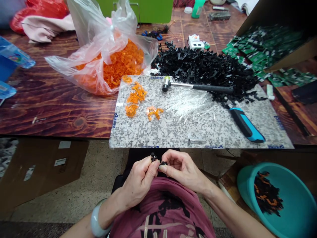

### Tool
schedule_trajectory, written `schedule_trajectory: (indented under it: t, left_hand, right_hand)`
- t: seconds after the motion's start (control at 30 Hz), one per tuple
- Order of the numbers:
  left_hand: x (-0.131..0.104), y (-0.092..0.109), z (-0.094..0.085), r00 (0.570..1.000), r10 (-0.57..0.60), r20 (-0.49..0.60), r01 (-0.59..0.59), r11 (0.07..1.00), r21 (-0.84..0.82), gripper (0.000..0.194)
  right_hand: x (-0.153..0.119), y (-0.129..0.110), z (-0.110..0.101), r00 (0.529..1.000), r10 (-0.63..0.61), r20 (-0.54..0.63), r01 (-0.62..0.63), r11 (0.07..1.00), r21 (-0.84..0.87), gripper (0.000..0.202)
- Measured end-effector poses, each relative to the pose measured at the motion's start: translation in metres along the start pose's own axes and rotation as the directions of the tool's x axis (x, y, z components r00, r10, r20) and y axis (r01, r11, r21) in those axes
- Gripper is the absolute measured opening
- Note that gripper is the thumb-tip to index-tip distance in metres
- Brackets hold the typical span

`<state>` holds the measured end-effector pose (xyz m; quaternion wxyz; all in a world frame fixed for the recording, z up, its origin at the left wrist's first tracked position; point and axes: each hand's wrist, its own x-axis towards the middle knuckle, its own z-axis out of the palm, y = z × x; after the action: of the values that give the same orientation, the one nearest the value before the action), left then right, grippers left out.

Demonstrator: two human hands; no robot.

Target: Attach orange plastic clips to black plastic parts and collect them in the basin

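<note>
Black part (157,159), pinched between both hands' fingertips (155,167)

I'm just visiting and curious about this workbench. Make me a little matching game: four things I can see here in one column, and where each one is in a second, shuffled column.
Things
1. hammer
2. orange clips
3. small black part
4. teal basin

Places
A. on the floor, at the lower right
B. pinched between the left hand and right hand
C. lying on the granite slab
D. mostly inside the clear plastic bag

Right pairs: 1-C, 2-D, 3-B, 4-A
</note>
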<state>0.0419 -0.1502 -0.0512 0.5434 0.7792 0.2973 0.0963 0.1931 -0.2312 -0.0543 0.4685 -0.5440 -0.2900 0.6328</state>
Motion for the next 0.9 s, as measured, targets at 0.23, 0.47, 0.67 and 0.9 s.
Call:
schedule_trajectory:
  t: [0.23, 0.47, 0.67, 0.9]
  left_hand:
    - [0.0008, -0.0031, 0.0016, 1.0, -0.012, 0.016, 0.013, 0.999, -0.052, 0.03]
    - [0.0017, -0.0032, 0.0028, 0.999, -0.031, 0.015, 0.032, 0.996, -0.08, 0.03]
    - [0.0023, -0.0034, 0.003, 0.999, -0.037, 0.015, 0.038, 0.995, -0.096, 0.03]
    - [0.003, -0.0039, 0.0044, 0.999, -0.042, 0.022, 0.045, 0.992, -0.115, 0.031]
  right_hand:
    - [0.0006, 0.0033, -0.0015, 1.0, 0.017, -0.008, -0.016, 1.0, 0.018, 0.033]
    - [0.0015, 0.0045, -0.0024, 1.0, 0.019, -0.001, -0.019, 0.999, 0.026, 0.033]
    - [0.0035, 0.0024, -0.003, 0.999, 0.032, 0.0, -0.032, 0.999, 0.037, 0.034]
    - [0.0035, -0.0005, -0.0034, 0.999, 0.053, -0.014, -0.052, 0.998, 0.04, 0.038]
